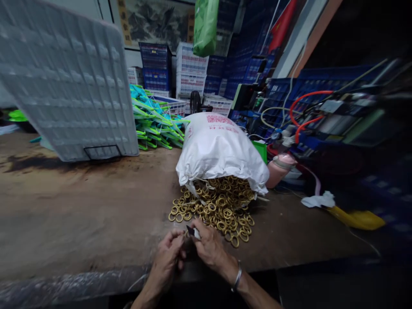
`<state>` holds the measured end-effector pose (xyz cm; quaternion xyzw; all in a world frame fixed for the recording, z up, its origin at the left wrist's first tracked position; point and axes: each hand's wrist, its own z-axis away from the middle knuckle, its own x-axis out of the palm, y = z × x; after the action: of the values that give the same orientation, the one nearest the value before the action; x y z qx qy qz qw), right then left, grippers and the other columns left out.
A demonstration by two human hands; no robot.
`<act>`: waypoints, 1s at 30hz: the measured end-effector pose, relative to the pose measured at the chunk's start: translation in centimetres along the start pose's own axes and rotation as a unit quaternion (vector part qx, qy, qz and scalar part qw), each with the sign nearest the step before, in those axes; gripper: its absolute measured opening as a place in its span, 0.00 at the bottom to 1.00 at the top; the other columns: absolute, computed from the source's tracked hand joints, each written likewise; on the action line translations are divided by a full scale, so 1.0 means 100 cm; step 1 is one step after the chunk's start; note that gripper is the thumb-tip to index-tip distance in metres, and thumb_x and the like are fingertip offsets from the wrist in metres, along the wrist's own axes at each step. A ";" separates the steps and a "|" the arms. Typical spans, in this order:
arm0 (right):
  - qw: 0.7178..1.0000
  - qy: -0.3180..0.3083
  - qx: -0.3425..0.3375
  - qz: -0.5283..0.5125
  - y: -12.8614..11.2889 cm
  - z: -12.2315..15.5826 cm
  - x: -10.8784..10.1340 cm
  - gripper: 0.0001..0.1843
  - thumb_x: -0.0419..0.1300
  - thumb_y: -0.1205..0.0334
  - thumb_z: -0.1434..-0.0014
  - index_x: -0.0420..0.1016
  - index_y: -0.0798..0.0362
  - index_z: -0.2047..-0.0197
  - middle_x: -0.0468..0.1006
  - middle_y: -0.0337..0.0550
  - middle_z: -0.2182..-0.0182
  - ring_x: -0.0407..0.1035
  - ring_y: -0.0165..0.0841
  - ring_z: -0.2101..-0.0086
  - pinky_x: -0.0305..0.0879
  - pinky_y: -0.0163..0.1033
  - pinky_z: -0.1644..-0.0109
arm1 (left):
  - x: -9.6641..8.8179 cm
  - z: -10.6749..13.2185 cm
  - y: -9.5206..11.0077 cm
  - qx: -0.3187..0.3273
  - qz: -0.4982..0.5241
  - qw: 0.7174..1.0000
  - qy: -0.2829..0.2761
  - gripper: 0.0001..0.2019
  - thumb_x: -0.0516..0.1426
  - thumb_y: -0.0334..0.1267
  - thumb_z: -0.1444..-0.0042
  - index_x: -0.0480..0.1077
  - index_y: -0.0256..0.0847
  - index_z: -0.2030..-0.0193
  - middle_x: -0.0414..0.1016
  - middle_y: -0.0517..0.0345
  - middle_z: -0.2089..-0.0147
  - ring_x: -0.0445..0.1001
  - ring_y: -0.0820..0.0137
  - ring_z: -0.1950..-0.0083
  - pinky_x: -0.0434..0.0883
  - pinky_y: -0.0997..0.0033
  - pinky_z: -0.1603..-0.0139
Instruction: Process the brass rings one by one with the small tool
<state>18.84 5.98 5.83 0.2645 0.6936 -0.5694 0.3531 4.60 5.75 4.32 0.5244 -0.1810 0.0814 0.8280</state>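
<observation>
A white sack (219,148) lies on its side on the brown worktable (80,210), spilling a heap of brass rings (214,206) toward me. My left hand (169,259) and my right hand (209,244) meet at the near edge of the heap, fingers curled and pinched together. A small dark and white piece (193,232) sits between the fingertips of my right hand. What my left fingers pinch is too small to make out. A metal bangle circles my right wrist.
A grey studded plastic panel (71,81) leans at the back left. Green and blue plastic parts (154,122) are stacked behind it. Blue and white crates (189,68) line the wall. Machinery with orange hoses (305,111) stands at right. Plastic film (64,285) covers the table's near edge.
</observation>
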 end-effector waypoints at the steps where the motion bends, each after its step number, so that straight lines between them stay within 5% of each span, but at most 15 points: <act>1: 1.000 -0.002 -0.007 -0.006 -0.001 0.002 0.000 0.13 0.49 0.73 0.50 0.65 0.50 0.62 0.73 0.37 0.72 0.66 0.30 0.71 0.52 0.31 0.67 | 0.001 -0.001 -0.001 0.005 -0.036 0.999 0.000 0.20 0.61 0.52 0.57 0.66 0.39 0.64 0.60 0.70 0.83 0.56 0.80 0.85 0.52 0.83 0.87; 6: 0.992 -0.003 0.026 -0.127 -0.004 0.005 0.001 0.04 0.50 0.64 0.44 0.65 0.50 0.67 0.68 0.36 0.74 0.62 0.28 0.72 0.54 0.31 0.67 | 0.005 -0.002 -0.005 0.045 -0.078 0.996 0.000 0.16 0.60 0.50 0.55 0.65 0.38 0.74 0.58 0.69 0.83 0.54 0.81 0.83 0.54 0.81 0.82; 14: 0.936 -0.044 0.172 -0.305 0.003 0.004 0.010 0.15 0.46 0.53 0.43 0.61 0.52 0.75 0.61 0.32 0.84 0.55 0.25 0.81 0.53 0.31 0.74 | 0.006 0.000 -0.009 0.186 -0.179 0.966 -0.013 0.12 0.55 0.44 0.48 0.69 0.37 0.74 0.71 0.59 0.75 0.67 0.72 0.70 0.64 0.75 0.64; 18: 0.930 -0.036 0.179 -0.319 0.006 0.003 0.010 0.14 0.48 0.54 0.45 0.60 0.52 0.77 0.60 0.32 0.84 0.54 0.25 0.81 0.52 0.31 0.75 | 0.005 0.001 -0.010 0.108 -0.143 0.983 -0.040 0.13 0.56 0.46 0.49 0.68 0.37 0.73 0.67 0.62 0.76 0.63 0.77 0.75 0.62 0.78 0.73; 22: 0.939 -0.004 0.168 -0.299 0.005 0.000 0.009 0.10 0.50 0.56 0.49 0.60 0.52 0.78 0.60 0.32 0.82 0.54 0.26 0.78 0.52 0.32 0.73 | 0.004 0.000 -0.012 -0.005 -0.097 0.994 -0.046 0.17 0.55 0.53 0.51 0.62 0.39 0.74 0.55 0.71 0.83 0.48 0.82 0.85 0.47 0.81 0.85; 30: 0.951 0.006 0.141 -0.273 0.004 -0.001 0.009 0.09 0.49 0.58 0.48 0.62 0.52 0.76 0.61 0.33 0.80 0.57 0.27 0.76 0.54 0.32 0.71 | 0.001 0.000 -0.012 -0.025 -0.084 0.993 -0.077 0.17 0.54 0.53 0.50 0.61 0.39 0.73 0.55 0.71 0.84 0.48 0.82 0.86 0.45 0.82 0.86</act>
<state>18.58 6.11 4.91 0.1152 0.6541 -0.7346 0.1388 5.07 5.19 3.33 0.5214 -0.2017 -0.0338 0.8284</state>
